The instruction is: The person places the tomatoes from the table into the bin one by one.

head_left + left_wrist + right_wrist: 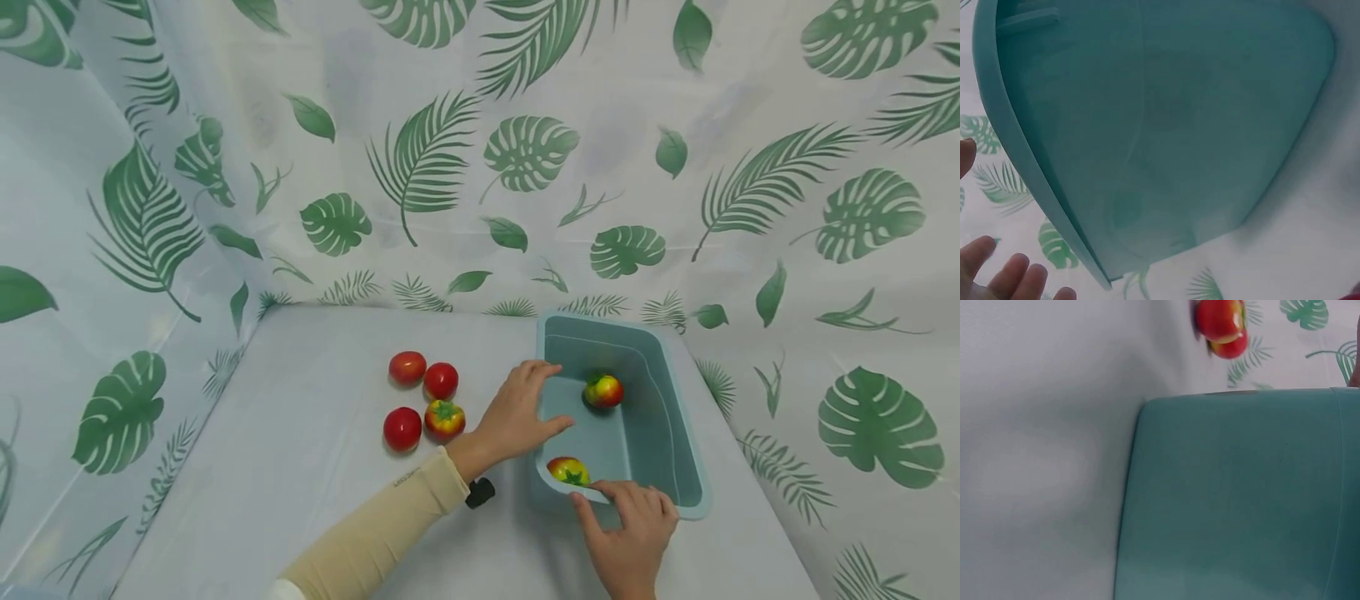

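Note:
A blue-green plastic bin (667, 400) stands on the table with two yellow-and-red fruits inside. One fruit (604, 391) lies toward the far end; another fruit (568, 471), with a green leafy top, sits by the near left corner. My left hand (521, 412) is over the bin's left rim, fingers spread and holding nothing; the left wrist view shows its fingertips (1013, 275) apart from the wall. At the near rim, my right hand (633, 529) grips the edge, thumb outside and fingers over it. Its fingertips are partly hidden.
Left of the bin, three red tomato-like fruits (402, 429) and a yellow-and-red fruit (445, 419) lie grouped on the white table (300, 433). Leaf-printed curtains (450, 167) rise behind and beside it. A black wrist device (480, 492) sits under the left wrist.

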